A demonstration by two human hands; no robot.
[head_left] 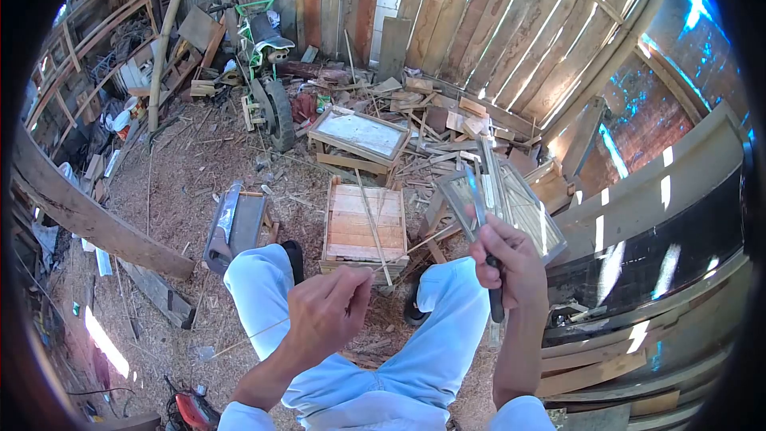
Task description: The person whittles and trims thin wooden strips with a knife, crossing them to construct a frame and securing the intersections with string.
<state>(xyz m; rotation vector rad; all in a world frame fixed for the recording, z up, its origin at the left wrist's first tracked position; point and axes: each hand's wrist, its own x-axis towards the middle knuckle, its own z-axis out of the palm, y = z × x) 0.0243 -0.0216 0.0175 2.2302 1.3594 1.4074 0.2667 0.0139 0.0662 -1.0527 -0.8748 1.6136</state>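
Note:
My left hand (327, 307) is closed in a pinch around a thin light-coloured strip (427, 241), which looks like split bamboo or wood. The strip runs from the lower left up past my fingers to the right. In my right hand (511, 259) is a knife (495, 303) with a dark handle, gripped with its narrow blade pointing up and away from me. Beyond my left hand, between my knees, stands a slatted wooden box (365, 223). A long stick (370, 215) leans across its top.
A wide metal blade (230, 211) lies on a low dark stool (249, 223) to the left. Behind the box sits a framed tray (359, 134) amid wood scraps. A screened frame (519, 207) leans at right, and a green motorbike (267, 56) stands farther back. Shavings cover the floor.

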